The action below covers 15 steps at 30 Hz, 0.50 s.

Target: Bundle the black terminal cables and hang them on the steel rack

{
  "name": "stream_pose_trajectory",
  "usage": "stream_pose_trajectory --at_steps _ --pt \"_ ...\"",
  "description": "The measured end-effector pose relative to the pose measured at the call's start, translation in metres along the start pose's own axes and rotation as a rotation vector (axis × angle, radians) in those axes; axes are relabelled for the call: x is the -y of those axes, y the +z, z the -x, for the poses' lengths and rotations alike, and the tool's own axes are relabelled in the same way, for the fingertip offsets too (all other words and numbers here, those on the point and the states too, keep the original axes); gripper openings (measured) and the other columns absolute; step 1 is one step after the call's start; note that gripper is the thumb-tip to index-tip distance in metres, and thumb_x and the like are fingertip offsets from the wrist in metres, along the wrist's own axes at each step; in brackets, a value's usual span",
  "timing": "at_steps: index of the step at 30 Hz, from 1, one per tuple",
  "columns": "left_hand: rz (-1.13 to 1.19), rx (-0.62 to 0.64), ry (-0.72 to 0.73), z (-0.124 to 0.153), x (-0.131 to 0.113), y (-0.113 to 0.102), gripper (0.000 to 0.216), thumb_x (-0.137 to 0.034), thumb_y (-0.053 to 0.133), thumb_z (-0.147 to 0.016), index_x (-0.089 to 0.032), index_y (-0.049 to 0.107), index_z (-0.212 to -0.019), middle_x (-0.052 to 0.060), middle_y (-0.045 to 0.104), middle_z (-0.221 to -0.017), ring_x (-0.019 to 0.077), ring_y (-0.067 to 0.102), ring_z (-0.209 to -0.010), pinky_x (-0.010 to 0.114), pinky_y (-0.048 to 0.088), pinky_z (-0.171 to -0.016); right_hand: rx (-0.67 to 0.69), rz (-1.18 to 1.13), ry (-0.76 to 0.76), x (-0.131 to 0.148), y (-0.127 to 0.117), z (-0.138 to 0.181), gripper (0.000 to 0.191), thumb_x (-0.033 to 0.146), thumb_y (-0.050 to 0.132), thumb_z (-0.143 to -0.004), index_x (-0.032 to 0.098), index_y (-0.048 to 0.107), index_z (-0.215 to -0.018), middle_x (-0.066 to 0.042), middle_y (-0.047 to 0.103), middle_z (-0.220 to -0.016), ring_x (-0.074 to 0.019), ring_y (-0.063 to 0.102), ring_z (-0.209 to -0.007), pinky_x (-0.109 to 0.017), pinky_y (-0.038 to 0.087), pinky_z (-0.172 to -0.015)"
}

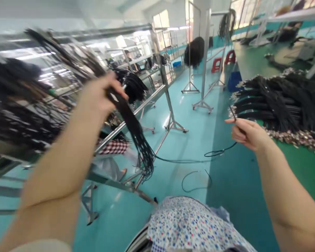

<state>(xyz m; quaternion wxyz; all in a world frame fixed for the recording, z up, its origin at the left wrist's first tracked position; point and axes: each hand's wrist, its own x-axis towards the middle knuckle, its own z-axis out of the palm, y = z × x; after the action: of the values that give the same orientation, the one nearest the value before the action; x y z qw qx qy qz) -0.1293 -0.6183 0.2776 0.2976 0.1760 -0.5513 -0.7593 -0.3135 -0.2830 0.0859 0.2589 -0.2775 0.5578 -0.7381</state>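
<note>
My left hand [99, 96] is raised at the left and closed round a thick bundle of black cables [136, 136], whose loose ends hang down toward the floor. My right hand [245, 133] is held out at the right, its fingers pinched on a single thin black cable [220, 152] that droops and trails across the floor toward the bundle. A large heap of black cables [280, 101] lies on the green table [301, 168] just beyond my right hand. More black cable bundles [18, 101] hang on the metal rack [147, 105] behind my left arm.
Metal stands on feet [203, 105] rise from the teal floor [188, 140] ahead, one carrying a dark bundle [194, 51]. A loose cable loop [196, 180] lies on the floor. Red stools [217, 64] stand far back. My flowered clothing [194, 227] fills the bottom.
</note>
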Motion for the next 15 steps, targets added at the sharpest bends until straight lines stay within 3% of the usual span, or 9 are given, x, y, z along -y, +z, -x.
stream_pose_trajectory --at_steps 2,7,11,15 --pt "0.007 -0.001 -0.068 0.005 0.013 -0.013 0.018 -0.019 0.046 -0.086 -0.013 0.052 -0.071 0.000 0.055 -0.058 0.0074 0.049 -0.054 0.020 0.042 -0.051 0.085 0.135 -0.062 0.018 0.047 -0.003 0.031 0.040 0.051 -0.085 0.020 0.058 -0.106 0.007 0.027 -0.045 -0.0067 0.022 -0.039 -0.022 0.016 -0.040" --pt "0.138 0.155 -0.262 0.005 0.063 -0.033 0.012 -0.018 0.049 -0.083 -0.008 0.056 -0.083 0.012 0.065 -0.084 0.0164 0.062 -0.072 0.023 0.044 -0.049 0.473 0.548 -0.089 0.017 0.133 0.001 0.042 0.047 0.044 -0.087 0.015 0.061 -0.108 0.003 0.033 -0.052 -0.0074 0.028 -0.045 -0.020 0.023 -0.042" --pt "0.277 0.198 -0.270 -0.001 0.086 -0.056 0.013 -0.020 0.054 -0.081 -0.008 0.057 -0.084 0.015 0.065 -0.091 0.0185 0.064 -0.077 0.024 0.046 -0.055 0.728 0.782 -0.201 -0.021 0.157 0.015 0.037 0.042 0.038 -0.091 0.018 0.063 -0.104 0.001 0.044 -0.060 -0.0073 0.031 -0.050 -0.021 0.027 -0.047" --pt "0.396 0.121 -0.209 -0.005 0.098 -0.077 0.009 -0.017 0.056 -0.079 -0.010 0.057 -0.084 0.011 0.065 -0.090 0.0198 0.064 -0.080 0.027 0.047 -0.058 0.845 0.874 -0.200 -0.060 0.158 0.035 0.038 0.039 0.033 -0.093 0.017 0.063 -0.091 -0.001 0.049 -0.062 -0.0086 0.035 -0.050 -0.022 0.030 -0.051"
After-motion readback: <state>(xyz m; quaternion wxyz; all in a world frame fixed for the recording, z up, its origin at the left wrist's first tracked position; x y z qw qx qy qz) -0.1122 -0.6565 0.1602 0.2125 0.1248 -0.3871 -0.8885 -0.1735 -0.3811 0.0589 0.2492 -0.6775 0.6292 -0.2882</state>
